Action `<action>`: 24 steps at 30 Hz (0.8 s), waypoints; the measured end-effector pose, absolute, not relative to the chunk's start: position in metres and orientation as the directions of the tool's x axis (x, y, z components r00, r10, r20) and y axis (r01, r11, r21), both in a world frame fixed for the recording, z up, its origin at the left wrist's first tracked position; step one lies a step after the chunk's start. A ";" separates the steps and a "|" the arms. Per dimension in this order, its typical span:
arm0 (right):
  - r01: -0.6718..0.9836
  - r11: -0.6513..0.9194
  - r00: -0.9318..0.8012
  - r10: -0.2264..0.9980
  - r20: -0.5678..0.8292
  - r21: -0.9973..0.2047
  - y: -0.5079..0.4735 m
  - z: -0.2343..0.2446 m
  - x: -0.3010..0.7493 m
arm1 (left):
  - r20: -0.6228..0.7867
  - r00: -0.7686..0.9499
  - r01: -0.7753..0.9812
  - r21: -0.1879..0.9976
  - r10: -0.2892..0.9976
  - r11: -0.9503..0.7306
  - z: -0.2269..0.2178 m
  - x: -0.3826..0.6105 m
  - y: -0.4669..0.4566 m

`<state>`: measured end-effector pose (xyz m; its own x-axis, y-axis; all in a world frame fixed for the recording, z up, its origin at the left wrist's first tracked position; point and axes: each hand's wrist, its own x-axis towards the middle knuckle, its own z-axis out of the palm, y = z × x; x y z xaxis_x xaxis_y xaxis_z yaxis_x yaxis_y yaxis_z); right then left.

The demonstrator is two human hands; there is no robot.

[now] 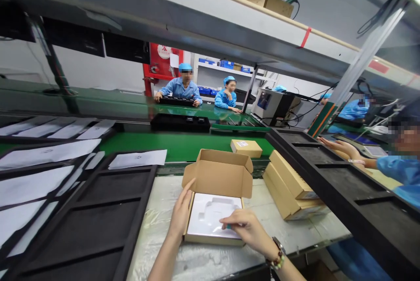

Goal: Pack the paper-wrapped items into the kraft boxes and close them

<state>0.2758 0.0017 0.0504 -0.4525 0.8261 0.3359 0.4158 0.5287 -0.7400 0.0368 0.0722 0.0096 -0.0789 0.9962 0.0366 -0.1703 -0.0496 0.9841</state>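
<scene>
An open cardboard box [219,175] lies on the bench in front of me, its lid flap standing up at the back. Inside sits a white moulded tray insert [210,217] with empty recesses. My left hand [181,211] lies flat along the box's left wall, fingers stretched out. My right hand [246,227] rests on the tray's near right part, fingers curled in a pinch on a small teal item I cannot make out.
Closed cardboard boxes [290,187] are stacked right of the open one; another box [246,147] sits on the green conveyor [183,143]. Black foam trays [108,211] with white sheets [138,159] fill the left. Another black tray [344,185] slants at right. Co-workers in blue sit across and at right.
</scene>
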 end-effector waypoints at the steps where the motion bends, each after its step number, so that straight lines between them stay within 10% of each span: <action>1: 0.454 0.518 -0.463 0.832 0.306 -0.725 0.001 0.051 0.274 | 0.042 -0.088 -0.152 0.987 0.995 -0.055 0.008 0.038 0.073; 6: 0.625 0.465 -0.429 0.876 0.222 -0.627 -0.013 0.040 0.257 | 0.025 -0.102 -0.137 0.990 0.994 -0.039 0.005 0.042 0.075; 12: 0.234 0.358 -0.186 0.929 0.320 -0.904 -0.009 0.052 0.277 | -0.004 -0.095 -0.204 0.979 0.995 -0.015 0.005 0.042 0.073; 17: 0.078 0.497 0.243 0.831 0.500 -0.864 -0.002 0.075 0.314 | 0.020 -0.108 -0.185 0.982 0.994 -0.040 0.010 0.043 0.070; 24: 0.210 0.567 -0.079 0.822 0.564 -0.796 -0.008 0.089 0.298 | -0.035 -0.062 -0.273 0.962 0.997 0.017 0.004 0.043 0.070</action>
<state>0.2983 -0.0080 0.0891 -0.0789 0.8218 0.5643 0.2100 0.5670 -0.7965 0.0426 0.0701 0.0044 -0.0619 0.9975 -0.0354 -0.2731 0.0172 0.9618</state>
